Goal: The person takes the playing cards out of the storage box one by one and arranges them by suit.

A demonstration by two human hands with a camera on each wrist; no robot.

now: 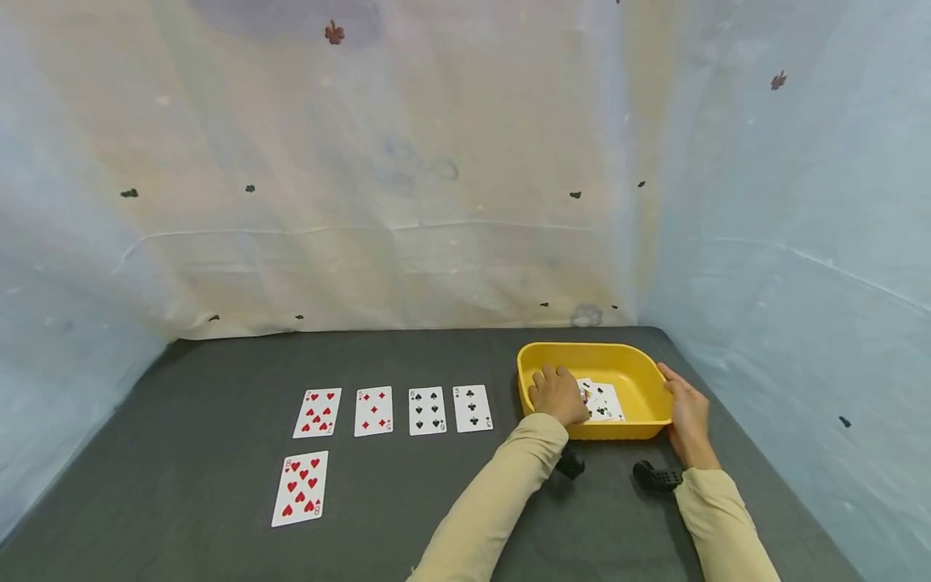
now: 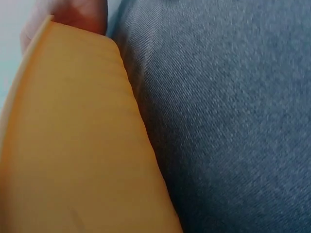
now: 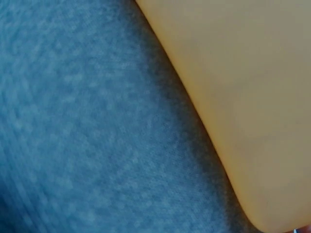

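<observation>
A yellow plastic tray [image 1: 631, 365] stands at the back right of the table, with a few playing cards [image 1: 605, 402] inside. My left hand [image 1: 558, 396] reaches over its front left side, fingers bent down beside the cards. The fingertips are hidden, and I cannot tell if they pinch a card. At the tray's right end, my right hand [image 1: 687, 416] grips the rim, thumb on top. The left wrist view shows the tray's outer wall [image 2: 87, 126] with fingers [image 2: 80, 14] at its far end. The tray's wall [image 3: 257, 97] also fills the right wrist view's right side.
Left of the tray lie face-up cards in a row: hearts [image 1: 318, 413], diamonds [image 1: 374, 411], spades [image 1: 427, 411] and clubs [image 1: 473, 407]. Another hearts card [image 1: 301, 488] lies in front of the row's left end. Patterned cloth [image 1: 407, 267] hangs behind the dark table [image 1: 182, 453].
</observation>
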